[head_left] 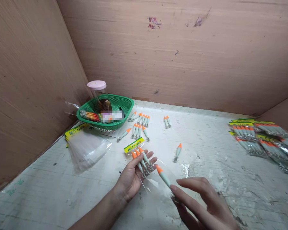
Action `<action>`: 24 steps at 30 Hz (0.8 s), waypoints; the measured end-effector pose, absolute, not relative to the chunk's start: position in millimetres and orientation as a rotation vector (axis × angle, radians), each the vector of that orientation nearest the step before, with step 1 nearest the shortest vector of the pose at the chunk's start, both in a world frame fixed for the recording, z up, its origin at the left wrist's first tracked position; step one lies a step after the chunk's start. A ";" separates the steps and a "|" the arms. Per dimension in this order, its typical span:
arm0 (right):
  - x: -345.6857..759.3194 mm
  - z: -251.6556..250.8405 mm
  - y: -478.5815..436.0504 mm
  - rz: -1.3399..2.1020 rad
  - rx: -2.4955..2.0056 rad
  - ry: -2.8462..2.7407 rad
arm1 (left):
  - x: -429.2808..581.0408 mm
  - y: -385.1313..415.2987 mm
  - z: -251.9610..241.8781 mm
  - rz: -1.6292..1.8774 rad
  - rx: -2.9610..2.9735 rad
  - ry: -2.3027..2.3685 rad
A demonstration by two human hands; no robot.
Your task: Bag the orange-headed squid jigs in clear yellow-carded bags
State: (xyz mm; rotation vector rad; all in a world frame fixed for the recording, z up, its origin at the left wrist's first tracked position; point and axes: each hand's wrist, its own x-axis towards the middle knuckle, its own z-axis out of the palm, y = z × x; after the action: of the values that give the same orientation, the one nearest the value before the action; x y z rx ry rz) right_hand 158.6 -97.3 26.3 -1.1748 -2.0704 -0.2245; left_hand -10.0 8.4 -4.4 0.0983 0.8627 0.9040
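The left hand (131,179) is clamped on a clear bag (140,158) with three lures, while the right hand (201,201) pinches one lure (163,176) at four o'clock from it, which I judge must slide into the bag mouth.

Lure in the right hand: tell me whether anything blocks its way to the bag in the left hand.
Nothing visible does. The lure in the right hand points its orange tip toward the bag in the left hand, with open air between.

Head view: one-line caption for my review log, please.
Left hand holds a clear bag of orange-tipped lures; right hand brings another lure toward it.
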 end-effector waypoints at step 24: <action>133.0 -10.4 -95.6 0.209 -1.484 -1.635 | -7.4 -1.2 -2.6 0.826 0.159 0.804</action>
State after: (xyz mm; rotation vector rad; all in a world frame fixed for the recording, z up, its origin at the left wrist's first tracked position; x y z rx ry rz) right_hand 133.0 -95.6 -10.4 -1.4841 -1.6348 0.2090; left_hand -7.4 -1.2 -2.6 0.1593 0.8042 0.8258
